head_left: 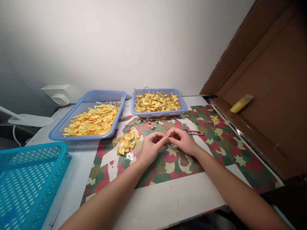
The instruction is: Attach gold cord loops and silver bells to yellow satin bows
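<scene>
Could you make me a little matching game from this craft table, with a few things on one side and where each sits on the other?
Things:
1. teal basket
2. loose yellow bows
3. silver bells
4. pink tool

Places:
A. just beyond the right hand
B. bottom-left corner of the view
C. on the patterned mat, left of the left hand
D. in front of the smaller blue tray

Pairs: 1-B, 2-C, 3-D, 4-A

I see left hand and right hand pinched tip to tip over mat, bows beside left hand, big tray, small tray behind
</scene>
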The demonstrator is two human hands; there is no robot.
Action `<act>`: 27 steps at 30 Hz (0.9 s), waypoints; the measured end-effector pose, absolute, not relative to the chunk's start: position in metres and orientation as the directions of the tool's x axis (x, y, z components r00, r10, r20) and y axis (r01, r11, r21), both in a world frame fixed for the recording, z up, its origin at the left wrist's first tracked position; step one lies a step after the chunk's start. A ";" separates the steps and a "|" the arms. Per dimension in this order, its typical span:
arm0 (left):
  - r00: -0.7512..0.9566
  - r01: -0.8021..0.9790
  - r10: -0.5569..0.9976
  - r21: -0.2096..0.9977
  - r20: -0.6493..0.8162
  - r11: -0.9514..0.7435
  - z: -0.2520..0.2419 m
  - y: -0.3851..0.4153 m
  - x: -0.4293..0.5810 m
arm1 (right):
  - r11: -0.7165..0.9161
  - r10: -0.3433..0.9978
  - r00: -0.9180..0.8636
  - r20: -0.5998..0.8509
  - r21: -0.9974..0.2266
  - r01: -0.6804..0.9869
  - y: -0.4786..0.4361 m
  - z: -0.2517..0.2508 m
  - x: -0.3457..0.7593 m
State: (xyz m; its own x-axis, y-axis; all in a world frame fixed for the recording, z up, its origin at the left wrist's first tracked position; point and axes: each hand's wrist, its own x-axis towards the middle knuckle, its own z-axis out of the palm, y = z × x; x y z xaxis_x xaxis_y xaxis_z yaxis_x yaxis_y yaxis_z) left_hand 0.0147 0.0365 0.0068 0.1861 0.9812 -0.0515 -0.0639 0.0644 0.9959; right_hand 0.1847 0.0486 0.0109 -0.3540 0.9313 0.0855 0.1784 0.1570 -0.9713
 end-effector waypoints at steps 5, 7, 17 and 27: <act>0.177 -0.072 0.983 0.995 -0.056 0.070 0.008 0.037 0.015 | 0.160 0.945 -0.311 0.103 -0.973 0.166 0.048 0.010 0.183; 0.171 -0.079 0.983 0.994 -0.065 0.080 0.010 0.036 0.015 | 0.152 0.949 -0.301 0.098 -0.975 0.164 0.048 0.008 0.184; 0.169 -0.240 0.982 0.963 -0.086 0.126 0.008 0.039 0.014 | 0.341 0.929 -0.199 0.314 -0.931 0.126 0.050 0.004 0.186; 0.178 -0.170 0.984 0.984 -0.019 0.050 0.009 0.036 0.014 | 0.603 0.797 -0.245 0.551 -0.736 0.308 0.038 0.019 0.183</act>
State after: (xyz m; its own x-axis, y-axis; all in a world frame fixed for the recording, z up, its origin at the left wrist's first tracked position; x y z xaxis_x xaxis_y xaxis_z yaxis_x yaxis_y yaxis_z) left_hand 0.0136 0.0359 0.0087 0.1781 0.9838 -0.0192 -0.1703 0.0500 0.9841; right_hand 0.1825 0.0380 0.0194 -0.2450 0.7974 0.5514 0.3078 0.6033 -0.7357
